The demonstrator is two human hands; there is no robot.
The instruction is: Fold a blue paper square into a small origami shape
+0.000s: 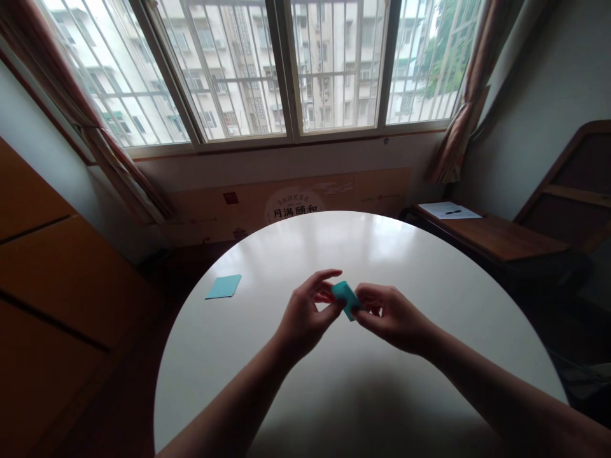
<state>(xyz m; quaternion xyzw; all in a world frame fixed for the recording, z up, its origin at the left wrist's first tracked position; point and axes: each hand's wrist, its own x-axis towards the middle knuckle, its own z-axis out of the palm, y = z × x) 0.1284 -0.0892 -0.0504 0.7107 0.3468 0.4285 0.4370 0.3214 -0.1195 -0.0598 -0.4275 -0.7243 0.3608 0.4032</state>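
Above the middle of a round white table (429,267), both hands meet around a small folded teal paper piece (344,296). My left hand (305,315) pinches its left side with thumb and curled fingers. My right hand (389,316) grips its right side, fingers closed on it. The piece is held just off the tabletop, partly hidden by the fingers. A flat teal paper sheet (224,286) lies on the table to the far left, well apart from my hands.
A wooden side table (496,234) at the right carries a white sheet with a pen (449,210). Wooden cabinets (57,299) stand at the left. A barred window (296,63) and a printed cardboard panel (296,200) fill the wall beyond.
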